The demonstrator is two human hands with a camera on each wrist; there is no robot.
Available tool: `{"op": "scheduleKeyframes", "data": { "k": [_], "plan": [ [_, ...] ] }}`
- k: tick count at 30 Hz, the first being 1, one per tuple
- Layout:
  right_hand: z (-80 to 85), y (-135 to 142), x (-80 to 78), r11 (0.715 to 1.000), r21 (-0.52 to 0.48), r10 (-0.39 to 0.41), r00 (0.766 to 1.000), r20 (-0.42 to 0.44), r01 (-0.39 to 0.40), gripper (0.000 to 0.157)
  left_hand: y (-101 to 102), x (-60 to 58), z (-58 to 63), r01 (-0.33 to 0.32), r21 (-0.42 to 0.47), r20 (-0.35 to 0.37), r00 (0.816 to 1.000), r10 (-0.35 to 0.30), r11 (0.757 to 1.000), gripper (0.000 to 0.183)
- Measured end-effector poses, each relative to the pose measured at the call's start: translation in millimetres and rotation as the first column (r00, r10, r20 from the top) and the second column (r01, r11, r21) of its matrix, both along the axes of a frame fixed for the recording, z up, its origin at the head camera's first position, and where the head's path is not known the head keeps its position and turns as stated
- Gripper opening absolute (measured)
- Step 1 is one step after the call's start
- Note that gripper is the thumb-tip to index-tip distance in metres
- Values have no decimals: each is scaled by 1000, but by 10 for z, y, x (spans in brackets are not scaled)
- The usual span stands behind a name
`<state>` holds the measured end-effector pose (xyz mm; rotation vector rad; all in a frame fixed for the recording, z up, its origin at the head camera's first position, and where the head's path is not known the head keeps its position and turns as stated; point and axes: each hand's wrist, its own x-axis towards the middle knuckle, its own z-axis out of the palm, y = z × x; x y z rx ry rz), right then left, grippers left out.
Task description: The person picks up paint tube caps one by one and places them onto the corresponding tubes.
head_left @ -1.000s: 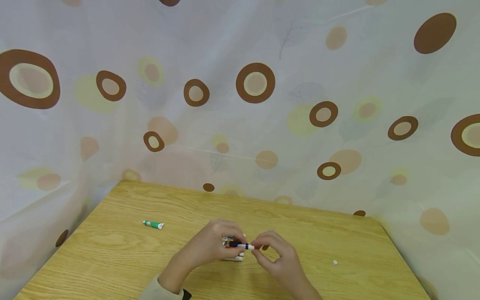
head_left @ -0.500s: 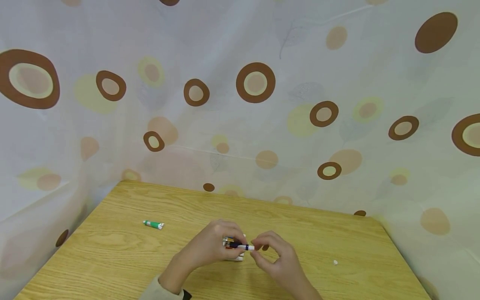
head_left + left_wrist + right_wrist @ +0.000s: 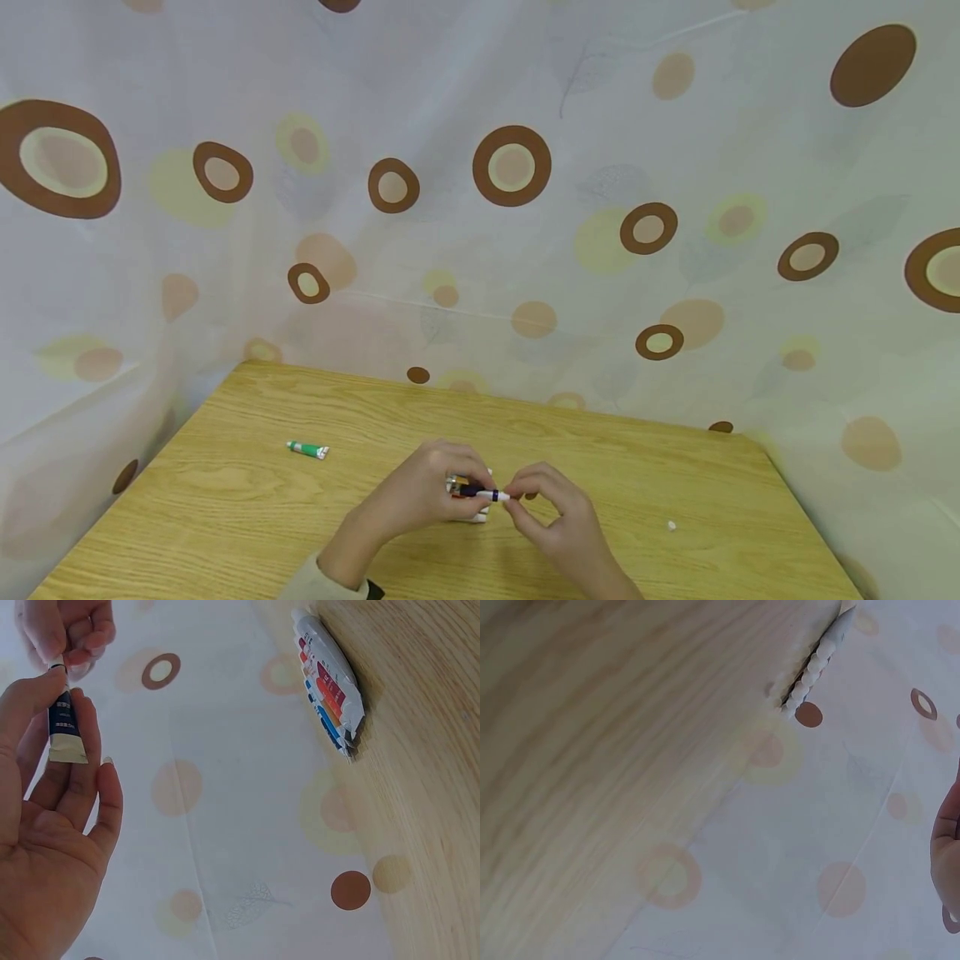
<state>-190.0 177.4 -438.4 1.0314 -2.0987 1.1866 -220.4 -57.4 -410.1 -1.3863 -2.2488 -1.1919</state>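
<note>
A small dark blue paint tube (image 3: 63,716) with a white neck is pinched between the thumb and fingers of my left hand (image 3: 423,487). In the head view its white tip points right, toward my right hand (image 3: 557,507), whose thumb and forefinger pinch that end. The fingertips hide part of the tip. Below and behind my left hand lies a row of several paint tubes (image 3: 330,675), side by side, in white, red, orange and blue; the head view shows only their ends. Just the edge of a hand enters the right wrist view.
A green paint tube (image 3: 307,450) lies alone toward the left of the wooden table (image 3: 360,408). On the right side rests a small white cap (image 3: 671,526). A curtain (image 3: 450,250) with brown and peach circles hangs along the table's back and sides.
My right thumb and forefinger shift slightly at the tube's white tip, showing more of it half a second ago than now. My left hand stays in place with the tube.
</note>
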Motion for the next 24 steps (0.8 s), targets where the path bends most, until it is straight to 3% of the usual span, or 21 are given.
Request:
{"op": "scheduleKeyframes", "data": {
  "k": [5, 15, 24],
  "plan": [
    [-28, -14, -10, 1000, -13, -12, 1000, -14, 11, 19, 10, 11, 9, -2, 2, -16, 1000, 2, 1000, 5],
    [29, -13, 28, 1000, -8, -10, 1000, 16, 10, 35, -15, 23, 23, -22, -28, 30, 999, 23, 999, 5],
    [24, -26, 10, 1000, -7, 15, 999, -52, -16, 35, -20, 22, 18, -12, -18, 23, 1000, 12, 1000, 4]
  ]
}}
